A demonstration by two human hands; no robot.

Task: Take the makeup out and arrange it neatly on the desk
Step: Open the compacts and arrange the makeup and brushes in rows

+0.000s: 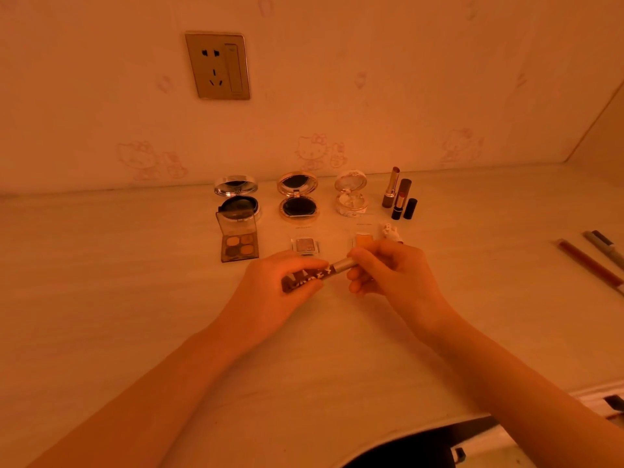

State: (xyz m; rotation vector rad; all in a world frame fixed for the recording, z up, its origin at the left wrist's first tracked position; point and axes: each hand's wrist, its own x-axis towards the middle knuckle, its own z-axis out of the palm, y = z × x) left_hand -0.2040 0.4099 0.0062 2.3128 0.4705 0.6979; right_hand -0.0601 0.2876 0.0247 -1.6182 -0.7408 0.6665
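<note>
Both hands hold one dark tube with white lettering (312, 278) above the desk's middle. My left hand (273, 292) grips its dark body; my right hand (391, 271) pinches its silver cap end (344, 265). Behind them, three open round compacts stand in a row: a silver one (237, 199), a gold one (297, 196) and a white one (351, 194). In front of those lie an open eyeshadow palette (239, 243), a small square pan (305, 245) and a small orange pot (363, 238), partly hidden by my right hand. Lipsticks (400, 197) stand at the row's right end.
Two pencils (594, 261) lie at the desk's right side. A small white figure-shaped item (391, 231) sits beside the orange pot. A wall socket (217, 65) is on the wall behind. The desk (135, 282) has its front edge at lower right.
</note>
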